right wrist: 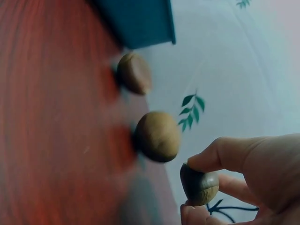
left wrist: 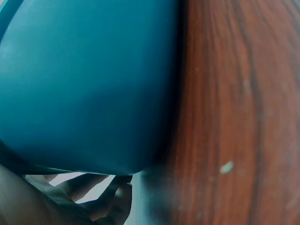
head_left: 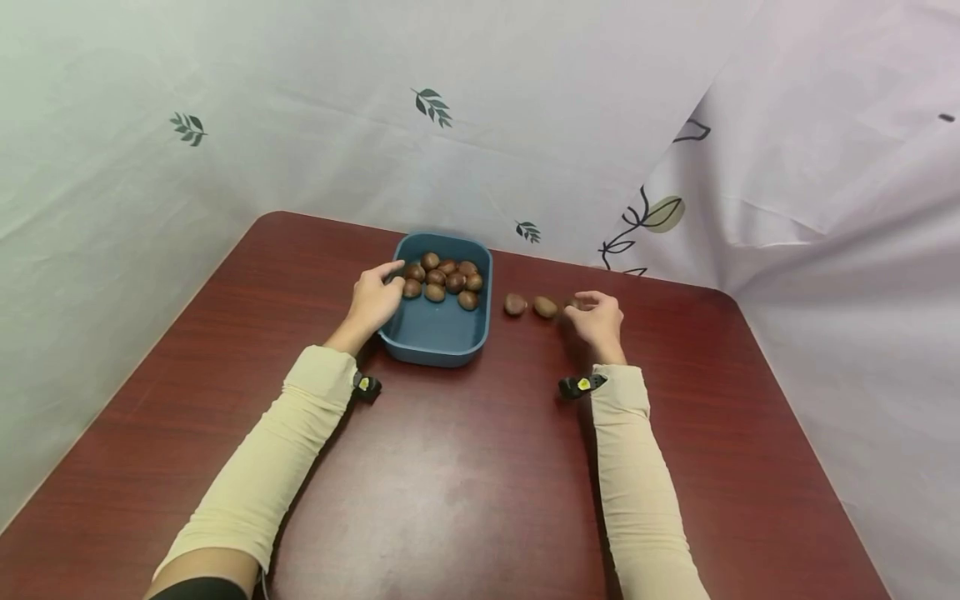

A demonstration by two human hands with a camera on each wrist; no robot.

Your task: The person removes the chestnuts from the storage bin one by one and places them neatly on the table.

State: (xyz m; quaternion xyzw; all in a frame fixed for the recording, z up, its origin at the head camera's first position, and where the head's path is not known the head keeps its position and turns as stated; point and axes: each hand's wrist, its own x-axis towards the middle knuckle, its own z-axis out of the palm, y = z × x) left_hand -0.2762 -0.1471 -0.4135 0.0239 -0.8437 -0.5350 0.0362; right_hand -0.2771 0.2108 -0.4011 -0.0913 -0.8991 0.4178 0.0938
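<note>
A blue plastic container holds several brown chestnuts, gathered toward its far half. At its left side my left hand grips the rim; in the left wrist view, curled fingers show beyond the container's outer wall. To the right of the container, my right hand pinches a chestnut between thumb and fingers. Two loose chestnuts lie in a row between that hand and the container: one closer to the container, the other beside my fingertips.
The dark red wood-grain table extends in front of the container and to both sides. A pale cloth with printed leaves hangs behind the table's far edge. Each wrist wears a small black camera, such as the right one.
</note>
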